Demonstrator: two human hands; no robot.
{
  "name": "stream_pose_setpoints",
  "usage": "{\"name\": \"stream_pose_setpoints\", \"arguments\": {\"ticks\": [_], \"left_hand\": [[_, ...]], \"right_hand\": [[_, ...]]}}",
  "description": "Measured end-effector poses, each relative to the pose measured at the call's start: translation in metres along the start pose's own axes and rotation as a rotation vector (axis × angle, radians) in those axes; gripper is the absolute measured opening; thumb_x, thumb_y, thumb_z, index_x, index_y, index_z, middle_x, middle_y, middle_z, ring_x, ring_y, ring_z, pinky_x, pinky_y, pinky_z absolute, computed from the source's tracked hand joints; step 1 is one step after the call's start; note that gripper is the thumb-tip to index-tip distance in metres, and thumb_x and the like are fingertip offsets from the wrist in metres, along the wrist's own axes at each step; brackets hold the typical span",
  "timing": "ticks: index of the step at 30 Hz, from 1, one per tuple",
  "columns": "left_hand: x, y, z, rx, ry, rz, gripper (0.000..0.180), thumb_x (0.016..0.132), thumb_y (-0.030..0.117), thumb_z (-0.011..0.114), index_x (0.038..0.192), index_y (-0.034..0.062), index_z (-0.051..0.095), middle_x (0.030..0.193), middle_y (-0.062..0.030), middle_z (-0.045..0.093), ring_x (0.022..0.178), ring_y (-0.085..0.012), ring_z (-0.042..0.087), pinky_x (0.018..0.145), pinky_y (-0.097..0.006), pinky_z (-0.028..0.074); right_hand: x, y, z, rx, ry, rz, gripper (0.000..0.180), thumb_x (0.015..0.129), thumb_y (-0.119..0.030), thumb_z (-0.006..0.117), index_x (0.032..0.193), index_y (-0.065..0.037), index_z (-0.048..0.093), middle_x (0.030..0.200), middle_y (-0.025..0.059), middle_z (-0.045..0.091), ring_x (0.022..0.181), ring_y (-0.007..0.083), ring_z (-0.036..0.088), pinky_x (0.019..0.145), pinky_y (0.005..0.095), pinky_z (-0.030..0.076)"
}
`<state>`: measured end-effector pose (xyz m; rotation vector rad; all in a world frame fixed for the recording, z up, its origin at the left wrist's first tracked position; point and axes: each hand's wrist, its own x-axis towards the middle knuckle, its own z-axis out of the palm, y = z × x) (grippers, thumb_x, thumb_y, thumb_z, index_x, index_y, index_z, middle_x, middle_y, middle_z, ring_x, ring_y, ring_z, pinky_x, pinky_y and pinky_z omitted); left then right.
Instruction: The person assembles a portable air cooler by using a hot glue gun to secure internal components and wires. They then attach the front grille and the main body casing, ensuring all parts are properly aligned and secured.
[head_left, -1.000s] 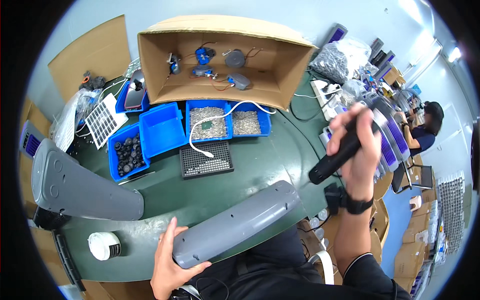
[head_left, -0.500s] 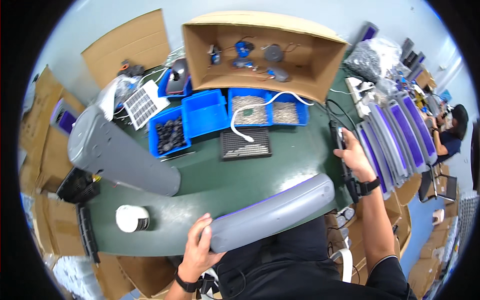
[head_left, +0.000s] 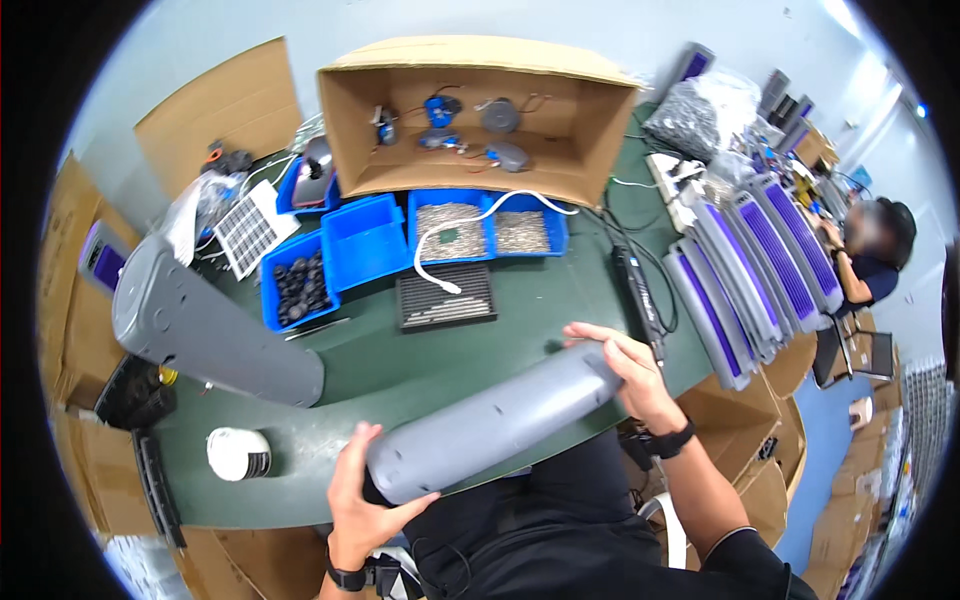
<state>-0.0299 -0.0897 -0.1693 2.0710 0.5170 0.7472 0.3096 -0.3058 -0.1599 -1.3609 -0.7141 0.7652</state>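
Observation:
A long grey plastic housing (head_left: 495, 418) lies across the near edge of the green table, tilted up toward the right, its plain rounded side with small dark holes uppermost. My left hand (head_left: 368, 505) grips its left end, thumb and fingers spread around the rim. Around the right end, my right hand (head_left: 632, 378) is closed, fingers along the far side. Beyond the right hand rests a black electric screwdriver (head_left: 637, 295) with a cable, touched by neither hand. A similar but wider grey housing (head_left: 215, 325) lies at the left.
Blue bins (head_left: 362, 240) hold screws and black parts, behind a black ridged tray (head_left: 447, 297). A cardboard box (head_left: 470, 165) with small wired parts stands at the back. Grey-purple housings (head_left: 765, 255) line the right; a person (head_left: 875, 245) sits beyond. A white tub (head_left: 238, 454) stands near left.
My right hand has let go of the screwdriver and moved onto the housing's right end. The housing has rolled, so its purple strip no longer shows. The whole view has shifted slightly.

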Motion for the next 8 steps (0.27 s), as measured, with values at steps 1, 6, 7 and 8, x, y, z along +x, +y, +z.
{"name": "stream_pose_setpoints", "arguments": {"ticks": [1,6,7,8], "left_hand": [[0.003,0.008,0.001,-0.271,0.037,-0.235,0.108,0.057,0.009,0.097,0.151,-0.0047,0.046,0.136,-0.0205,0.062,0.128,-0.033,0.061,0.108,-0.044,0.049],[0.023,0.001,-0.018,-0.702,0.035,-0.91,0.078,0.094,0.056,0.07,0.138,-0.0074,0.058,0.112,-0.022,0.069,0.104,-0.0285,0.071,0.098,-0.032,0.055],[0.027,-0.007,-0.019,-0.705,-0.013,-0.948,0.08,0.093,0.058,0.071,0.138,-0.0071,0.058,0.111,-0.022,0.069,0.102,-0.0289,0.071,0.099,-0.031,0.055],[0.027,-0.009,-0.019,-0.704,-0.014,-0.947,0.08,0.093,0.058,0.071,0.138,-0.0071,0.058,0.111,-0.022,0.069,0.102,-0.0289,0.071,0.099,-0.031,0.055]], "right_hand": [[0.001,0.001,0.001,0.041,-0.011,-0.005,0.051,0.107,-0.034,0.056,0.144,0.001,0.059,0.141,0.0139,0.064,0.132,0.0222,0.056,0.115,0.035,0.039],[-0.011,-0.01,0.003,0.174,-0.095,0.05,0.082,0.092,-0.039,0.074,0.158,-0.004,0.041,0.144,0.0101,0.052,0.135,0.0221,0.048,0.116,0.0353,0.032],[-0.012,-0.013,0.003,0.128,-0.089,0.074,0.084,0.09,-0.038,0.076,0.159,-0.005,0.04,0.144,0.0084,0.05,0.135,0.0214,0.046,0.116,0.0348,0.031],[-0.011,-0.013,0.002,0.129,-0.088,0.073,0.084,0.09,-0.038,0.076,0.159,-0.005,0.04,0.144,0.0084,0.05,0.135,0.0214,0.046,0.116,0.0348,0.031]]}}
